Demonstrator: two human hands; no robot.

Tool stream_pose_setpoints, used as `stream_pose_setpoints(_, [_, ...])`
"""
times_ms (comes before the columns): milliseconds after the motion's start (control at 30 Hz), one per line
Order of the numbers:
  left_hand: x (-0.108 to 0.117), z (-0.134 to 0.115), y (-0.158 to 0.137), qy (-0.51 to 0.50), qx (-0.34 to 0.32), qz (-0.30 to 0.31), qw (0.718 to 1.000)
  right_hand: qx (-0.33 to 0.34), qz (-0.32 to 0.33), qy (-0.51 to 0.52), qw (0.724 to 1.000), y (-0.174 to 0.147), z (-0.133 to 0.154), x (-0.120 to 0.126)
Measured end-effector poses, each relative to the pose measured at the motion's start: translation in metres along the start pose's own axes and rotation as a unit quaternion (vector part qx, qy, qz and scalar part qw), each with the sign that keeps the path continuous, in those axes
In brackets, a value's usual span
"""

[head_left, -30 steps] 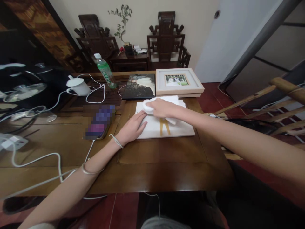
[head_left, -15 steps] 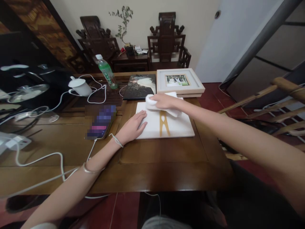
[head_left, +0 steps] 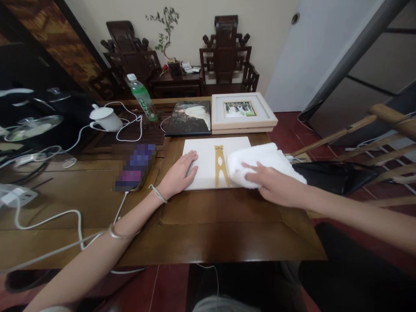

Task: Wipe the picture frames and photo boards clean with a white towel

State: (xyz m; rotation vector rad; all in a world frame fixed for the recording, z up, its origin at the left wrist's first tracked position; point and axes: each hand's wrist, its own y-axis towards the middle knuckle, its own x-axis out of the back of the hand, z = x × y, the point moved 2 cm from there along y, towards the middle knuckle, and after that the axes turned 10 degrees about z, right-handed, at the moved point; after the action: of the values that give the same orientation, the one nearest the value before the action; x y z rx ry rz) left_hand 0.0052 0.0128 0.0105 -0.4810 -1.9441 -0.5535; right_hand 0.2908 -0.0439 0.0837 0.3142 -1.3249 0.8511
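Note:
A flat white panel [head_left: 202,173], which looks like the back of a picture frame, lies on the wooden table with a yellow A-shaped stand piece [head_left: 220,162] on it. My left hand [head_left: 180,174] rests flat on the panel's left edge, thumb apart from the fingers. In my right hand [head_left: 276,184] is a fluffy white towel [head_left: 260,158], bunched over the panel's right side and hiding that edge. The fingers press on the towel's near part, and some of it hangs past the panel to the right.
Behind the panel lie a dark photo board [head_left: 188,118] and a light wooden picture frame [head_left: 243,123]. A phone [head_left: 136,167], white cables, a lidded cup [head_left: 106,120] and a green bottle [head_left: 144,102] stand left. A wooden chair [head_left: 386,125] is at the right.
My right hand has swept the towel from the panel's far middle toward its right side and nearer to me, uncovering the top of the yellow stand. My left hand stays in place.

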Motion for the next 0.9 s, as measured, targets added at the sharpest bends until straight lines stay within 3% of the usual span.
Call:
stream_pose_setpoints(167, [-0.001, -0.002, 0.000, 0.010, -0.002, -0.006, 1.000, 0.031, 0.017, -0.002, 0.999, -0.011, 0.011, -0.002])
stream_pose_setpoints(433, [0.000, -0.001, 0.000, 0.001, -0.001, -0.002, 1.000, 0.038, 0.003, 0.011, 0.999, 0.064, -0.043, 0.041])
stream_pose_setpoints(600, [0.001, -0.001, 0.001, 0.002, -0.001, -0.001, 1.000, -0.015, -0.011, 0.033, 0.999, 0.095, -0.062, 0.060])
stream_pose_setpoints(733, [0.000, -0.001, 0.001, 0.001, -0.002, -0.001, 1.000, -0.021, -0.017, 0.036, 0.999, 0.094, -0.062, 0.058])
stream_pose_setpoints(900, [0.000, -0.002, 0.000, -0.003, 0.003, 0.000, 1.000, 0.028, -0.016, 0.021, 0.999, 0.057, -0.043, 0.036])
